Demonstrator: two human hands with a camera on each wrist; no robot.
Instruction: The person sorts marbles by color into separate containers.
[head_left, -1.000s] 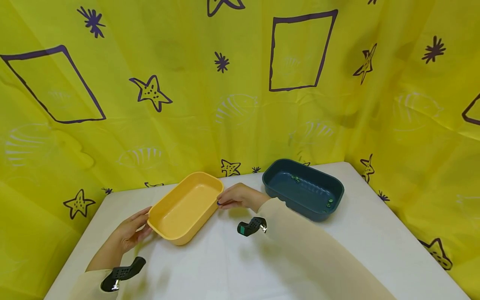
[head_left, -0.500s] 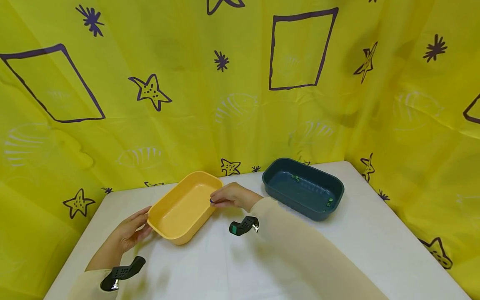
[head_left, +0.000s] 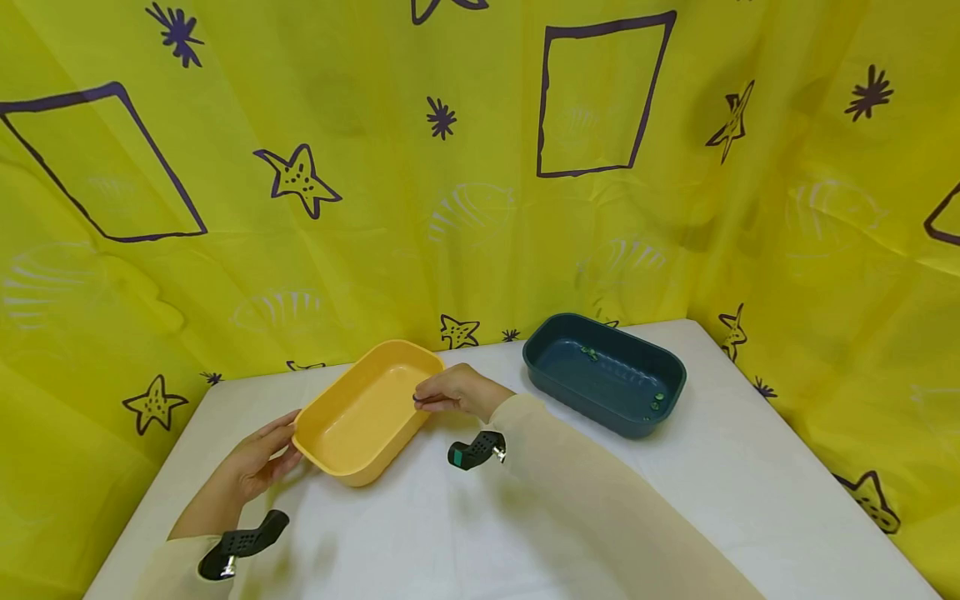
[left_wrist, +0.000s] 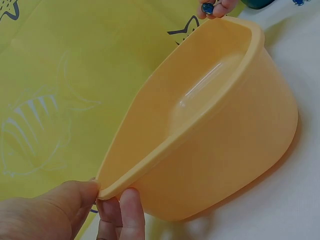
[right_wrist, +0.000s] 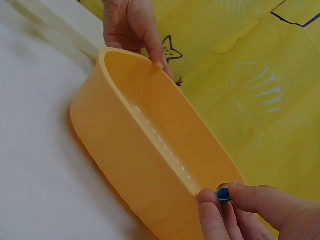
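marble (right_wrist: 224, 194) pinched by the right hand (head_left: 459, 389) has shifted inward over the yellow tub (head_left: 371, 408) the left hand (head_left: 258, 460) grips.

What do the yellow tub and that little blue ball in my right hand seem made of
The yellow tub: probably smooth, lightly glossy plastic, judging by its even colour and bright inner highlights. The little blue ball: likely glossy glass, given its coloured bands; plastic remains possible.

On the table (head_left: 420, 533), one tub (head_left: 367, 412) stands left of a second tub (head_left: 585, 406) containing small pieces (head_left: 656, 402).
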